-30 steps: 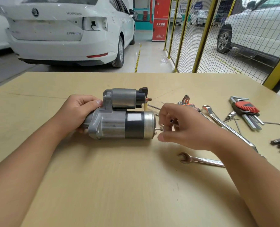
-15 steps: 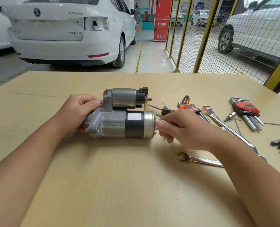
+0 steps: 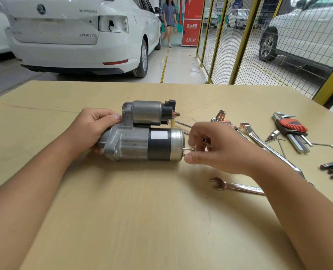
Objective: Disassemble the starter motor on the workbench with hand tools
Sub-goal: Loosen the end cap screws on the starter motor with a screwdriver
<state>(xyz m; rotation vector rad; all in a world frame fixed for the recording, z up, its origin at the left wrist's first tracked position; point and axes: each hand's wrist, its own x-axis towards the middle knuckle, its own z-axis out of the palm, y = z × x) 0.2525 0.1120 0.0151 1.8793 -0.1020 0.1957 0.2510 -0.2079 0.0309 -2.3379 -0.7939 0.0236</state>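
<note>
One bolt (image 3: pixel 189 149) stands partly out of the rear cap of the starter motor (image 3: pixel 142 142), pinched by the fingers (image 3: pixel 189 158) of the right hand (image 3: pixel 218 147) (which also hold a small socket-like bit). The left hand (image 3: pixel 95 127) grips the nose end. I judge disassembly barely begun: housing, cap and solenoid (image 3: pixel 148 113) remain joined. The motor lies mid-table (image 3: pixel 142 221), its long axis left-right, nose pointing left.
</note>
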